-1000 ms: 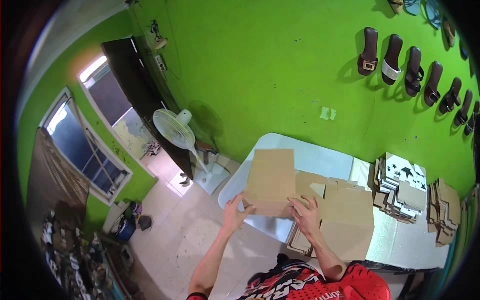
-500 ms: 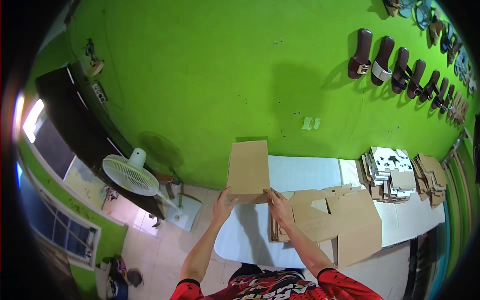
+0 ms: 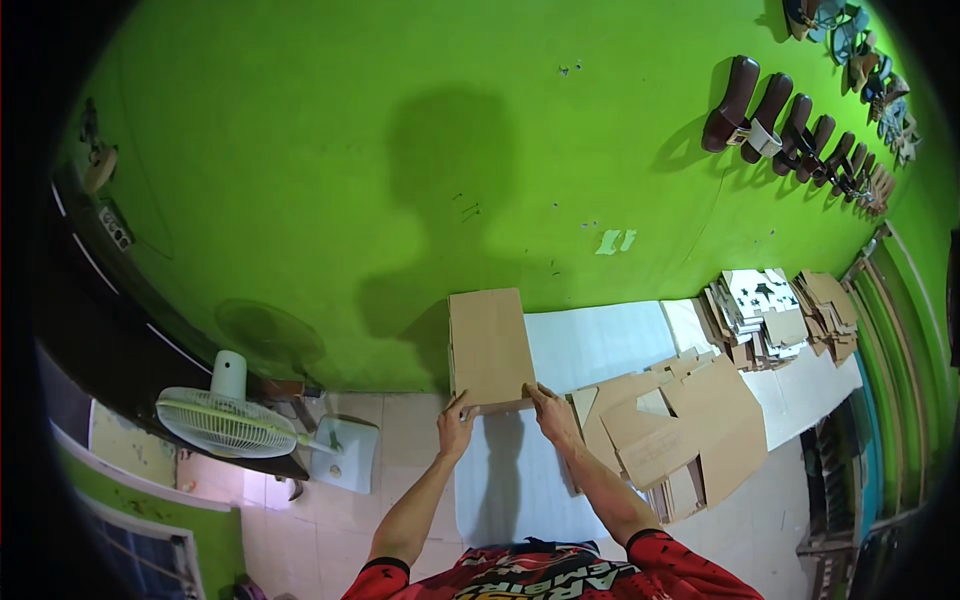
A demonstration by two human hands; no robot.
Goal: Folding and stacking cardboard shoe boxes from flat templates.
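Observation:
A closed brown cardboard box (image 3: 490,345) stands at the left end of the white table (image 3: 590,338), close against the green wall. My left hand (image 3: 456,424) holds its near left corner, thumb and fingers bent round the edge. At the near right corner my right hand (image 3: 551,414) grips the same box. Just right of my right forearm lies a pile of flat, cut cardboard blanks (image 3: 690,410), overlapping and partly fanned out. The underside of the box and some fingertips are hidden.
Further right on the table are a stack of white star-patterned cardboard (image 3: 755,300) and a brown cardboard stack (image 3: 828,305). A white fan (image 3: 230,410) stands on the floor to the left. Sandals (image 3: 775,120) hang on the wall at upper right.
My view has shifted and tilted. Both hands still hold the box at its near corners. Some cardboard blanks in the pile lie differently, with the front one turned.

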